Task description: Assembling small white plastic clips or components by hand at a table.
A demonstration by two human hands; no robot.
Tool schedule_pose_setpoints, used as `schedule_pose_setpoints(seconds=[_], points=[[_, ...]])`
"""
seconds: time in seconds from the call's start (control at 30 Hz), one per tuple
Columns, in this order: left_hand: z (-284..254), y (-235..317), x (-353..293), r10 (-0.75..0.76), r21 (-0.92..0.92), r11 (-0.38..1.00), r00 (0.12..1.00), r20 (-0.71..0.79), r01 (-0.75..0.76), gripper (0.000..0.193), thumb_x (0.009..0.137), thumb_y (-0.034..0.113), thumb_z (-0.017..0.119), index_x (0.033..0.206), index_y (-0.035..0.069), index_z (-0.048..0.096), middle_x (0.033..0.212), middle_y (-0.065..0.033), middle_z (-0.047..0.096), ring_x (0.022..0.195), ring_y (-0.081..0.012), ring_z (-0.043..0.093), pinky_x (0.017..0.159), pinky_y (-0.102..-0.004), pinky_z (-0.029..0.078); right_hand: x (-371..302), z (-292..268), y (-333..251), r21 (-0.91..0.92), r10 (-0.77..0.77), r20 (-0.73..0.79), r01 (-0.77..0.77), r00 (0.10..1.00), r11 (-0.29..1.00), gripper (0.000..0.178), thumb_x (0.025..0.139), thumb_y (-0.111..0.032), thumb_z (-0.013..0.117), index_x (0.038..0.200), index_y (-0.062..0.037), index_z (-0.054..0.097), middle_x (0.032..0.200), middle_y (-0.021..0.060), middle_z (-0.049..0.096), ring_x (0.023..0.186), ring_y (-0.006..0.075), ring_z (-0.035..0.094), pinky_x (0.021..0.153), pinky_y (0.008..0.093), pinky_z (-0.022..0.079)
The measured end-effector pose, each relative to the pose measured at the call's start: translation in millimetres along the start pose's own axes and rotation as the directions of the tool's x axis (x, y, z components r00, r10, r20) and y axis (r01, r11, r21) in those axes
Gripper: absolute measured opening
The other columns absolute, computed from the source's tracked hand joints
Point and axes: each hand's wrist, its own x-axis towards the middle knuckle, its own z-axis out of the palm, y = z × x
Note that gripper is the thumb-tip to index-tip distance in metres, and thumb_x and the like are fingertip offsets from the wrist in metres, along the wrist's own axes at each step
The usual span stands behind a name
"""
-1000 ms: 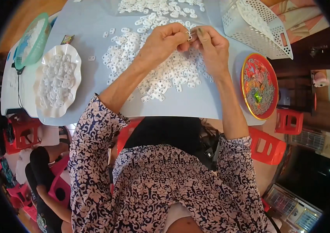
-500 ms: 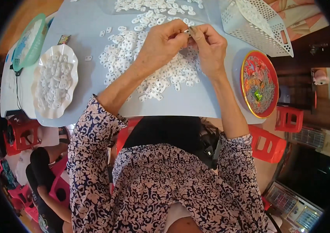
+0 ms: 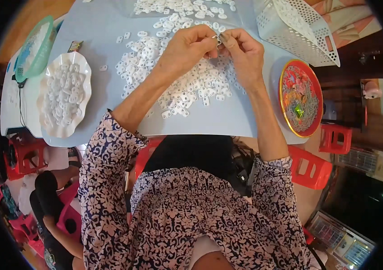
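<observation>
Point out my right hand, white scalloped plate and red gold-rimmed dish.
Right hand [image 3: 247, 54]: head view, thumb side.
White scalloped plate [image 3: 61, 132]: head view, lower rim.
Red gold-rimmed dish [image 3: 319, 101]: head view, right wall.

"What furniture is there?"
"A pale grey table [image 3: 106, 103], red stools [image 3: 321, 175] to its right and left, and a pink chair [image 3: 74, 208] at lower left."
"And the floor?"
"Pinkish floor [image 3: 300, 198] shows beside the near right stool."
"Any light?"
"A small bright spot shines on the dark panel [image 3: 353, 191] at lower right."
</observation>
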Motion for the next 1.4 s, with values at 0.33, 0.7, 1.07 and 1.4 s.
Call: schedule_pose_setpoints(seconds=[0.33, 0.7, 1.07, 1.4], points=[[-0.5, -5.1, 1.1, 0.065, 0.016, 0.998, 0.998, -0.017, -0.065, 0.013, 0.087, 0.011, 0.054, 0.083, 0.001, 0.061, 0.070, -0.0017, 0.062, 0.066, -0.0072, 0.055, 0.064, -0.0222, 0.045, 0.2, 7.1, 2.8, 0.009, -0.018, -0.063, 0.019, 0.998, 1.000, 0.014, 0.087, -0.012, 0.065, 0.084, 0.0011, 0.064, 0.069, -0.0013, 0.059, 0.060, 0.0040, 0.049, 0.054, 0.0185, 0.040], [-36.0, 17.0, 15.2, 0.251, 0.391, 0.906, 0.950, -0.186, -0.163, 0.018, 0.087, 0.014, 0.051, 0.085, 0.000, 0.062, 0.065, -0.0065, 0.060, 0.061, -0.0061, 0.048, 0.054, -0.0255, 0.039, 9.3, -12.8, 4.8, 0.245, 0.047, -0.215, 0.007, 0.975, 0.970, 0.014, 0.088, -0.011, 0.062, 0.089, 0.0029, 0.062, 0.075, 0.0063, 0.063, 0.060, 0.0089, 0.055, 0.058, 0.0223, 0.047], [-7.4, -8.3, 15.2, 0.332, 0.864, 0.275, 0.885, 0.325, -0.421, 0.011, 0.075, 0.006, 0.059, 0.084, 0.001, 0.063, 0.085, -0.0170, 0.058, 0.088, -0.0311, 0.053, 0.079, -0.0404, 0.046, 10.0, -12.5, 4.7, 0.240, 0.017, -0.210, 0.034, 0.978, 0.970, 0.014, 0.085, -0.011, 0.066, 0.088, 0.0024, 0.064, 0.072, 0.0031, 0.061, 0.060, 0.0074, 0.052, 0.057, 0.0203, 0.043], [-0.2, -10.9, 13.3, 0.372, 0.825, 0.359, 0.878, 0.302, -0.436, 0.011, 0.075, 0.005, 0.060, 0.086, 0.002, 0.063, 0.091, -0.0146, 0.056, 0.094, -0.0323, 0.049, 0.085, -0.0398, 0.043, 9.1, -11.3, 1.7, 0.138, 0.029, -0.171, -0.006, 0.985, 0.990, 0.015, 0.087, -0.013, 0.064, 0.092, 0.0014, 0.065, 0.075, 0.0028, 0.061, 0.062, 0.0070, 0.052, 0.057, 0.0192, 0.042]])
